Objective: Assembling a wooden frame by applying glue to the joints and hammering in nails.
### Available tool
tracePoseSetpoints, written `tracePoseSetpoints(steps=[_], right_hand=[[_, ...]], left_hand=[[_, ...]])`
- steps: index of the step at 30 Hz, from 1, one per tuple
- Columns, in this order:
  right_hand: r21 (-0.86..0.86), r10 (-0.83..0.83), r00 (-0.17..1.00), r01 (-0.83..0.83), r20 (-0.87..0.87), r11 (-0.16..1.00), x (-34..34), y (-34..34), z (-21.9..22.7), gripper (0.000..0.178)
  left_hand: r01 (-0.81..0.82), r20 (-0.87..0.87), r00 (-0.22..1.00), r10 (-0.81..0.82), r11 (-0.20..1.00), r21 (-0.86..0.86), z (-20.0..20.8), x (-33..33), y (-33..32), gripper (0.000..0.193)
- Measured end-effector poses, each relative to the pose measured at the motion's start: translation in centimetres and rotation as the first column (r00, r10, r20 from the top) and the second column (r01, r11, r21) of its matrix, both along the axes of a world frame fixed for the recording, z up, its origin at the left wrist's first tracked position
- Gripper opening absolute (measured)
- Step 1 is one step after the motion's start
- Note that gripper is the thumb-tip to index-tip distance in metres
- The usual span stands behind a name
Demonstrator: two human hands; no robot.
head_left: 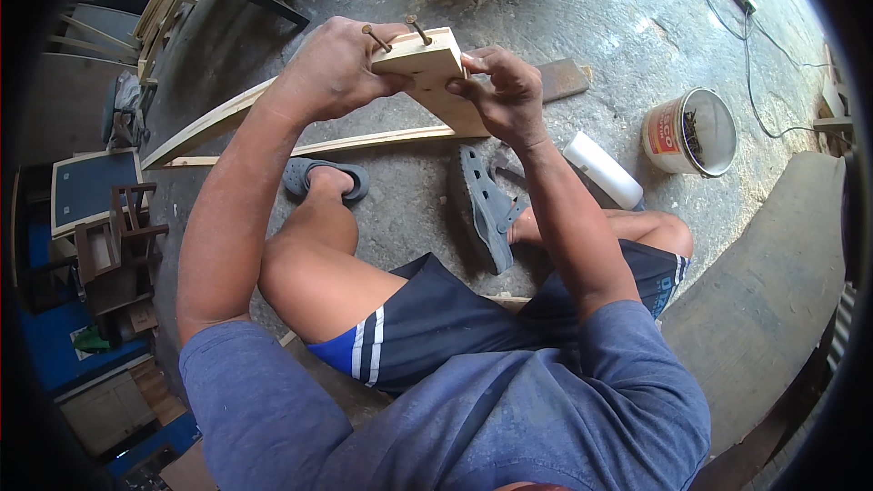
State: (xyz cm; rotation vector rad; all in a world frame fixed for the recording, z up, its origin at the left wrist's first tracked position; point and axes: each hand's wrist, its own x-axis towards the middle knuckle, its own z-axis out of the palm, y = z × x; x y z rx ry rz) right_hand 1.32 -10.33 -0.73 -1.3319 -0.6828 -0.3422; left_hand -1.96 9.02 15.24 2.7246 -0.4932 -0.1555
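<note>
Both my hands hold a small pale wooden block (420, 64) up in front of me. My left hand (332, 68) grips its left side and my right hand (503, 95) pinches its right edge. Two rusty nails (397, 34) stick out of the block's top, partly driven, by my left thumb. The block's lower end leans toward a long thin wooden strip (364, 142) lying on the concrete floor. I am sitting, with grey sandals (491, 207) on my feet below the block.
A white tub of nails (691, 132) stands on the floor to the right, with a white tube (602, 169) beside my right knee. A long plank (195, 135) lies at left, stacked wooden furniture (114, 245) further left, a cable (750, 27) at top right.
</note>
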Motion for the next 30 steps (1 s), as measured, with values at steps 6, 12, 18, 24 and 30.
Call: tracePoseSetpoints(steps=[6,12,18,24,30], right_hand=[[-0.025,0.013,0.999,-0.012,0.036,1.0,-0.2,-0.3,0.1,0.029],[0.059,0.07,0.996,-0.073,0.06,0.996,-1.4,-0.4,-0.1,0.03],[0.076,0.052,0.998,-0.056,0.047,0.996,-1.7,-0.2,0.0,0.029],[-0.003,0.025,0.995,-0.025,0.099,1.0,-1.6,-0.8,0.1,0.029],[0.031,0.021,0.998,-0.023,0.061,0.999,-1.6,-0.3,-0.2,0.032]], left_hand=[[0.028,0.077,0.996,-0.038,0.991,0.131,0.3,-0.1,0.4,0.039],[-0.05,-0.679,0.726,0.107,0.993,0.103,1.8,1.3,2.4,0.075],[-0.134,-0.887,0.42,-0.192,0.953,-0.27,0.5,3.3,3.1,0.083],[-0.204,-0.914,0.307,-0.265,0.92,-0.336,-0.4,3.6,3.6,0.087],[-0.382,-0.935,0.297,-0.196,0.873,-0.304,-0.1,3.3,3.7,0.088]])
